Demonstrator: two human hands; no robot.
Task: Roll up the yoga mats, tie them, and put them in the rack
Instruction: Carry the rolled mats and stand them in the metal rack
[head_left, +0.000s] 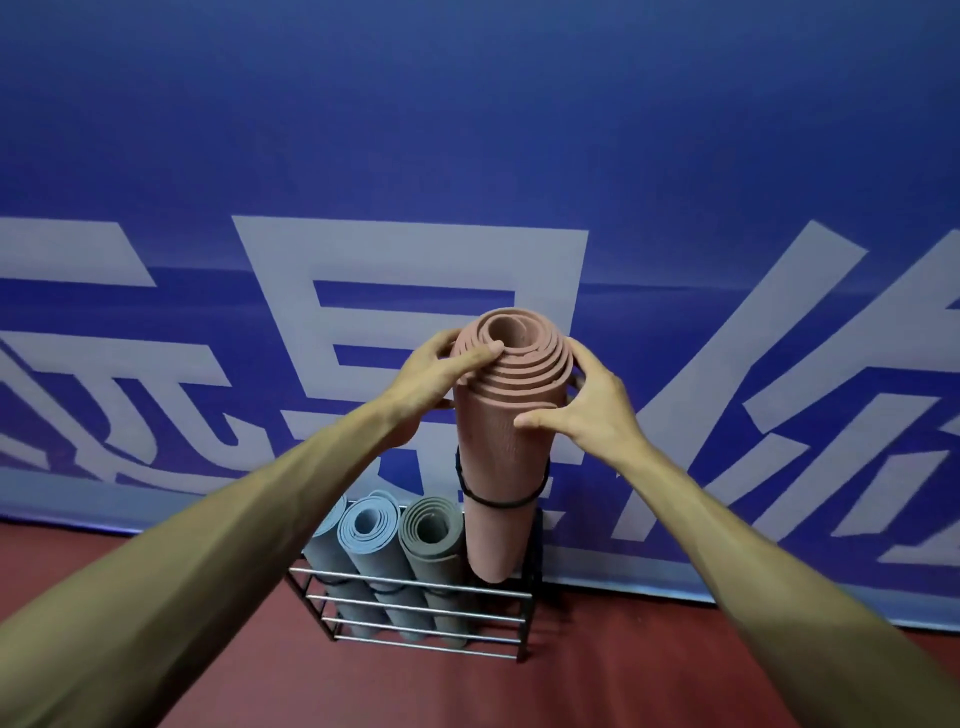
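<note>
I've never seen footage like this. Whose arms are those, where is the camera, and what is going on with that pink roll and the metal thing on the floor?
There is no machine here: these are a person's two bare arms, filmed by a wide-angle camera worn on the head, looking forward and down. That is why the arms seem to stretch out from the bottom corners.

The left hand and right hand grip the top end of a rolled pink mat, held upright. A black tie circles it partway down. Its lower end sits at the right end of a metal rack standing on the red floor.

Already in the rack are a grey mat, a light blue mat and another bluish mat partly hidden behind it. Behind everything is a blue wall banner with white shapes.
</note>
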